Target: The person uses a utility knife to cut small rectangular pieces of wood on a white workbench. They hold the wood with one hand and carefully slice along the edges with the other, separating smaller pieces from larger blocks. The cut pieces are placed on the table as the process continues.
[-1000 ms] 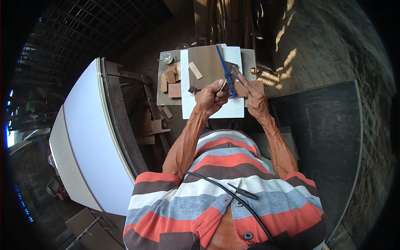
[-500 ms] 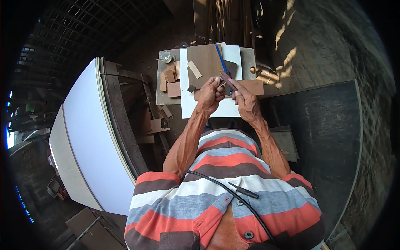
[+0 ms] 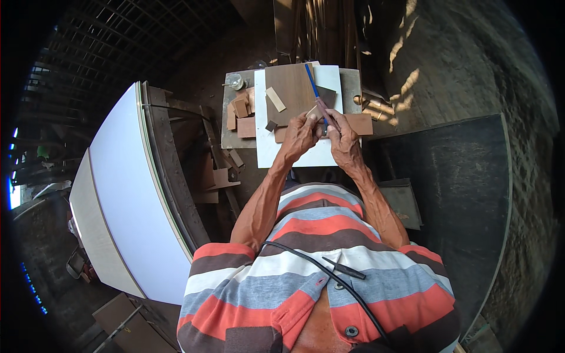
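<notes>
Over the near part of a white board (image 3: 276, 154), my left hand (image 3: 300, 136) is closed, pinching a small pale wood piece (image 3: 314, 112) between thumb and fingers. My right hand (image 3: 346, 141) grips a narrow reddish-brown strip (image 3: 322, 107), whose kind I cannot make out. Strip and wood piece are close together, and seem to touch. Beyond the hands a long blue bar (image 3: 311, 79) lies slanted across a brown wood panel (image 3: 288, 76). A pale wood block (image 3: 275, 99) rests on that panel, and a small dark block (image 3: 271, 126) is near my left hand.
Several brown wood offcuts (image 3: 240, 107) and a small clear jar (image 3: 235, 81) stand at the table's left. A large white-faced panel (image 3: 126, 194) leans on the left side. To the right is a big dark board (image 3: 453, 188). More wood scraps (image 3: 222, 177) lie below the table.
My left hand has turned and shifted slightly right, so the pale wood piece shows more. The reddish-brown strip now points more steeply away, with my right hand's fingers drawn in around it.
</notes>
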`<state>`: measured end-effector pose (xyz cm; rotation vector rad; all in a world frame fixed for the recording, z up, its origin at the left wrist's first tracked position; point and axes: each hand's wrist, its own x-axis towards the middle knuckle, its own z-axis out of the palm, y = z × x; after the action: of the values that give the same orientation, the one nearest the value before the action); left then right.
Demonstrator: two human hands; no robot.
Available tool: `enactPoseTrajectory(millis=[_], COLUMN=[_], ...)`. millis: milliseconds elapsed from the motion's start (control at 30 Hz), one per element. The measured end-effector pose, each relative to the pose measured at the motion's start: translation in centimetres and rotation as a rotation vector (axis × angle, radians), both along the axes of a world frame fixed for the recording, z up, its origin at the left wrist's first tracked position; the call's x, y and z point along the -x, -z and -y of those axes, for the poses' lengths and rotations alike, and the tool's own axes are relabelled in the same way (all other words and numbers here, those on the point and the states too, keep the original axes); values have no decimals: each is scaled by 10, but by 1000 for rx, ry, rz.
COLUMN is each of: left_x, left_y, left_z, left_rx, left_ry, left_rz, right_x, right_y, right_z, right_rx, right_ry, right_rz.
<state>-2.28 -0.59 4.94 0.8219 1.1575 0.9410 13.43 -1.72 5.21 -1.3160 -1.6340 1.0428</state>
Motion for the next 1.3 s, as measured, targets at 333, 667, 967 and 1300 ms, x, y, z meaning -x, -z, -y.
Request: enactPoseTrajectory(millis=[333, 667, 967, 1300], left_x=[21, 13, 1, 13], left_y=[-3, 17, 6, 13], left_z=[-3, -9, -5, -5], left_rx=[55, -192, -365, -423], left_ry=[66, 39, 23, 47], left_rz=[33, -220, -598, -590], right_x=[-12, 8, 24, 15], right_y=[-5, -16, -39, -42], right_z=[-26, -6, -10, -45], right_rx=[-9, 48, 187, 402], right_ry=[-117, -117, -54, -256], right_rz=[574, 604, 516, 404])
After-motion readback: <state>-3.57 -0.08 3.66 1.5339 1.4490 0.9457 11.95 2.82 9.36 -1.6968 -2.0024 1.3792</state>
